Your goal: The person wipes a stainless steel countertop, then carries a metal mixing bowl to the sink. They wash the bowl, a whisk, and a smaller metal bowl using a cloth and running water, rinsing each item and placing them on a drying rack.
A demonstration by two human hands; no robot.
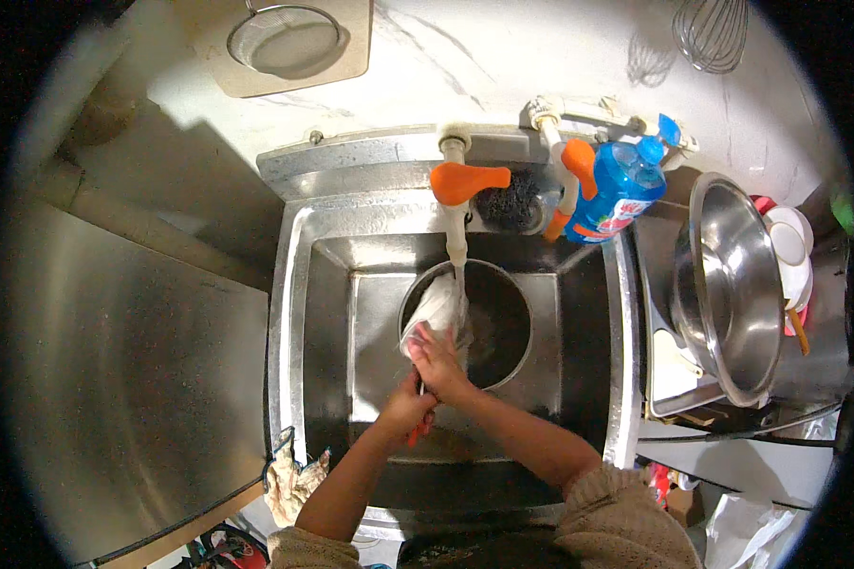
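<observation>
Water runs from the white faucet (pixel 455 238) with an orange lever into the stainless steel sink (pixel 370 320). A round metal pot (pixel 502 331) stands in the basin below it. Under the stream, over the pot's left side, is a wet whitish object (pixel 438 302), perhaps a broad blade or a cloth; its kind is unclear. My right hand (pixel 438 363) lies on its lower end, fingers partly hidden. My left hand (pixel 407 409) is closed around a thin handle with orange-red parts, just below my right hand.
A blue dish soap bottle (pixel 615 192) and a dark scouring pad (pixel 509 203) sit on the sink's back ledge. At right stand a large steel bowl (pixel 736 291) and white dishes (pixel 790 249). A patterned cloth (pixel 292 480) hangs at the lower left, beside a steel counter (pixel 149 370).
</observation>
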